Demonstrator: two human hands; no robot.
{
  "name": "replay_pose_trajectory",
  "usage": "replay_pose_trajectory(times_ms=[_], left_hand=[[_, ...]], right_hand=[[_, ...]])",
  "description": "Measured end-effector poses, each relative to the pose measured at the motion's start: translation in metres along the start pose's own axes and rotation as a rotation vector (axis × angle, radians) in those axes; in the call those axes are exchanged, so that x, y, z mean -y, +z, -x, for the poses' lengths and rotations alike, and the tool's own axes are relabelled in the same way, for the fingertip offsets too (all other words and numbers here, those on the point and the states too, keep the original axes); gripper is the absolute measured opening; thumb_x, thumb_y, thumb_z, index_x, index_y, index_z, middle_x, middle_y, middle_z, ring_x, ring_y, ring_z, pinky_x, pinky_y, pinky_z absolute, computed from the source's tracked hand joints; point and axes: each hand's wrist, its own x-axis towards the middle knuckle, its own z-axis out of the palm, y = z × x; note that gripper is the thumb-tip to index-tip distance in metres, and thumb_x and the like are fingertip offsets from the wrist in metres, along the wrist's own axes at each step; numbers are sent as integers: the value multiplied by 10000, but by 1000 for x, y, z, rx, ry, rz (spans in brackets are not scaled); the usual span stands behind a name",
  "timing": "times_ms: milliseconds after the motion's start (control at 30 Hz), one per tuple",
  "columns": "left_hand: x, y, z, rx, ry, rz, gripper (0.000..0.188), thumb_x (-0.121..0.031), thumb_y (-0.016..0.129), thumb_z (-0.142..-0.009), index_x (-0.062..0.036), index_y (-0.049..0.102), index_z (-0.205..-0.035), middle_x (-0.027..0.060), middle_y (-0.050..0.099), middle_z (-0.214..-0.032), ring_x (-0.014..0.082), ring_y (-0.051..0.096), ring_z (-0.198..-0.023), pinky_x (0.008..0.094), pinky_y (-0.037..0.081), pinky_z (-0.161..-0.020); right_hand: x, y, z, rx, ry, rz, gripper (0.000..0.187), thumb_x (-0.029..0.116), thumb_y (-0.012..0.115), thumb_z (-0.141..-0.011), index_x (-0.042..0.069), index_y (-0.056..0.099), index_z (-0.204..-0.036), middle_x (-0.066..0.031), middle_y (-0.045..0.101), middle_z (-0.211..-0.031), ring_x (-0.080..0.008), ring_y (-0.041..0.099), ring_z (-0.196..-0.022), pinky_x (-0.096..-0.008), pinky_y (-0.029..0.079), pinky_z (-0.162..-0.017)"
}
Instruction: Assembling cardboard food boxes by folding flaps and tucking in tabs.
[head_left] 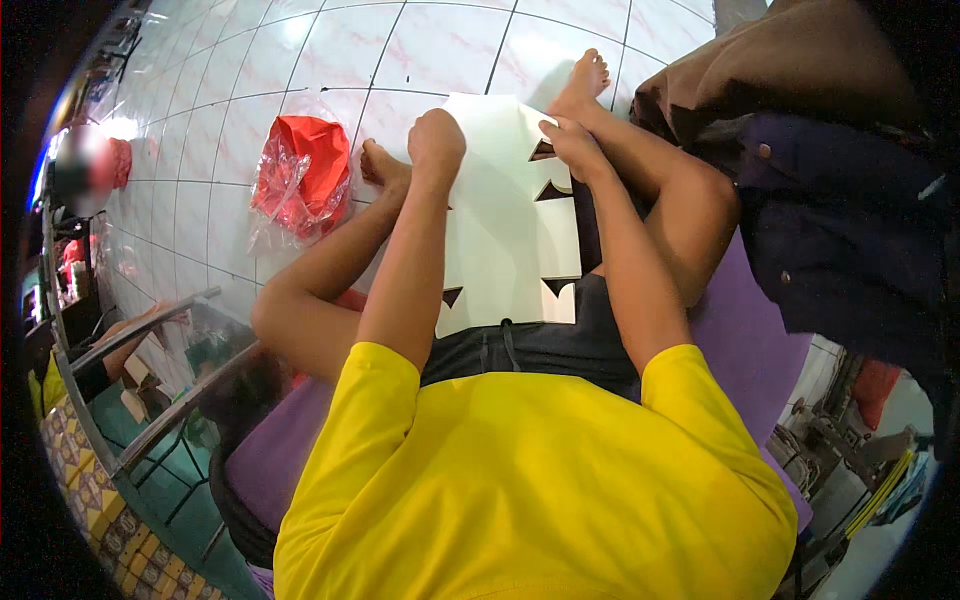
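A white die-cut cardboard sheet [495, 230] lies over my lap, long side away from me, with dark notches along both long edges. My left hand [437, 145] is closed in a fist at its far left edge, gripping the board there; the fingertips are hidden under the hand. At the far right corner my right hand [577, 150] pinches the edge, thumb on top. Creases run lengthwise down the board, and its right side flap looks slightly bent.
Left of my foot, a red item in clear plastic [303, 175] lies on the tiled floor [430, 45]. Brown fabric [790, 70] and a dark blue garment [840, 220] hang close at the right. A metal-framed glass panel [200, 390] stands at left, with a person [85, 170] beyond.
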Motion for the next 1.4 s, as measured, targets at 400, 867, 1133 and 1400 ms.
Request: replay_pose_trajectory(times_ms=[400, 867, 1133, 1400], left_hand=[[-88, 65, 9, 48, -315, -155, 659, -255, 498, -931, 11, 239, -1475, 377, 176, -1486, 512, 301, -1335, 549, 232, -1109], [107, -22, 102, 560, -151, 535, 458, -353, 585, -947, 79, 622, -1094, 85, 657, -884, 146, 603, -759, 281, 493, -668], [125, 38, 146, 310, -120, 1067, 346, -238, 604, -928, 75, 623, -1074, 107, 676, -922, 172, 627, -787, 328, 496, -718], [116, 15, 132, 617, -187, 1124, 378, -195, 558, -943, 12, 525, -1258, 111, 643, -1087, 186, 626, -908, 326, 518, -768]], right_hand=[[-18, -5, -4, 62, 13, -339, 364, 222, 581, -895, -8, 604, -1177, -156, 654, -1069, -232, 623, -985, -358, 486, -835], [23, -32, 136, 173, 233, 212, 619, 430, 678, -865, -65, 492, -1187, -145, 621, -997, -191, 651, -787, -287, 513, -562], [36, 53, 221, 35, -785, 952, 873, 482, 763, -709, 12, 392, -1345, -189, 455, -1274, -395, 384, -1272, -578, 291, -1047], [4, 93, 250, 161, -780, 1204, 715, 266, 758, -719, -33, 437, -1284, -171, 468, -1224, -350, 481, -1170, -451, 434, -967]])
